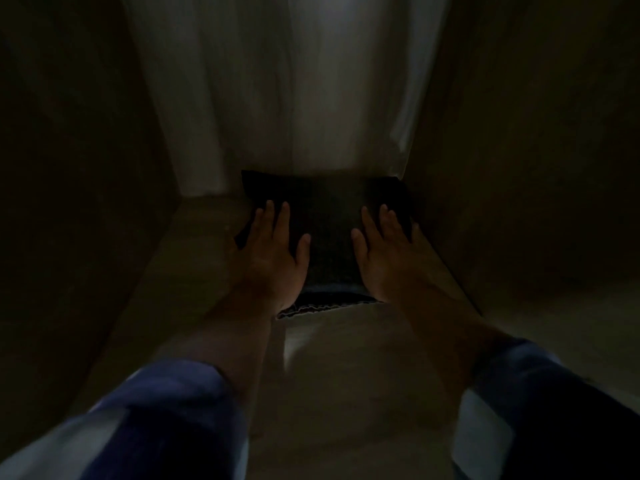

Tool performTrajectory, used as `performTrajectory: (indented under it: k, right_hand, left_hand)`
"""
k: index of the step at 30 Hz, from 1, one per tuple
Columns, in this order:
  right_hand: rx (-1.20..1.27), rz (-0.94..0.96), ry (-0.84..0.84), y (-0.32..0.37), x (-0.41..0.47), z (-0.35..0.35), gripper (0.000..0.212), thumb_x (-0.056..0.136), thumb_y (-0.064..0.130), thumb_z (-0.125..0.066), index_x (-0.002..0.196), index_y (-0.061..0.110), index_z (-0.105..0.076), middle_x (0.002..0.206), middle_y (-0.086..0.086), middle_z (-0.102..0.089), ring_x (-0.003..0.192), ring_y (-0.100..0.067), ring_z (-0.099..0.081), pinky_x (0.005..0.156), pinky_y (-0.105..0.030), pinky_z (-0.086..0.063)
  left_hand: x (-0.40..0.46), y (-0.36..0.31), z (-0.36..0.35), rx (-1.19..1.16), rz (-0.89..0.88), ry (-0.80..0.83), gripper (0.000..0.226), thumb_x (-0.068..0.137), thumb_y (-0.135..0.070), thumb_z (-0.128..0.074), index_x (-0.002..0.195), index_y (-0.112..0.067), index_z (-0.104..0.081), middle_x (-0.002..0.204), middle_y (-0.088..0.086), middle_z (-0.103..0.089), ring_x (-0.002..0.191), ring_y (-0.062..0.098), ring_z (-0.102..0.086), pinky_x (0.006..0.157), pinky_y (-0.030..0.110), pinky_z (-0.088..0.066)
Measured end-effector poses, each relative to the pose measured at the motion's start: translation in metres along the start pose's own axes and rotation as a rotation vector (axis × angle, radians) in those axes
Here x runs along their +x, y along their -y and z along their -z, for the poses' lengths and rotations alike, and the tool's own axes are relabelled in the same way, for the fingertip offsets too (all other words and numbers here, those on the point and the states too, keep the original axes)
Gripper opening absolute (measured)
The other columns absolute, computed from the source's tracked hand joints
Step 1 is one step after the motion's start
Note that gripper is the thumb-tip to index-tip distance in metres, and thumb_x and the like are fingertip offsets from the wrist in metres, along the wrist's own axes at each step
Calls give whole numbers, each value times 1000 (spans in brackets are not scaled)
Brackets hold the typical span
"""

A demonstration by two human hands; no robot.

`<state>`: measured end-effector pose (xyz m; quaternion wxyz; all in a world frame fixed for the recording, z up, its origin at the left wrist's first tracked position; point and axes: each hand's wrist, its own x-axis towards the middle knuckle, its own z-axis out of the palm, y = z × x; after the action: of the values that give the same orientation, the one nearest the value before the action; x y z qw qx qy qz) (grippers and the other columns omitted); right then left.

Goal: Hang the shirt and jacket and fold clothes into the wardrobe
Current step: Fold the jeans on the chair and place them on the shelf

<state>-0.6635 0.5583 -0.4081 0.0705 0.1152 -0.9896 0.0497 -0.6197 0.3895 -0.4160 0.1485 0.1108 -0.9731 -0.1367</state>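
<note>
It is dark inside the brown wooden wardrobe. A dark folded cloth lies flat on the pale wardrobe floor, close to the right wall. The left hand and the right hand both rest flat on it, fingers straight. A white cloth hangs behind it. Both arms wear blue sleeves.

I see the folded garment lying on the wardrobe floor, close to the right wall. My left hand rests on its left side, my right hand on its right. A hanging garment sits behind it.
</note>
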Motion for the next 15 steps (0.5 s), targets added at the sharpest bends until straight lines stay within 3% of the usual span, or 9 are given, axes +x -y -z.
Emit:
performTrajectory:
  k: [5,11,15]
  right_hand:
    - [-26,-5,62,2,-15,7,56,102,42,-10,153,22,0,161,-7,3,148,-20,4,118,-48,3]
    - [-81,-3,204,8,-80,36,58,102,42,-10,153,17,0,161,-10,2,149,-21,3,117,-47,8]
    - [-80,56,281,25,-149,81,59,101,45,-9,153,18,-1,161,-13,3,148,-25,4,116,-51,7]
  left_hand:
    - [-21,-1,14,90,24,101,65,98,-51,-18,152,-22,6,160,0,9,147,15,3,117,52,-5]
    - [-73,-3,71,327,-16,389,68,97,-52,-17,153,-18,3,160,1,8,147,16,4,117,50,2]
    - [-136,-13,121,301,-15,417,69,96,-51,-25,151,-13,-11,158,8,-15,144,22,-18,115,50,-9]
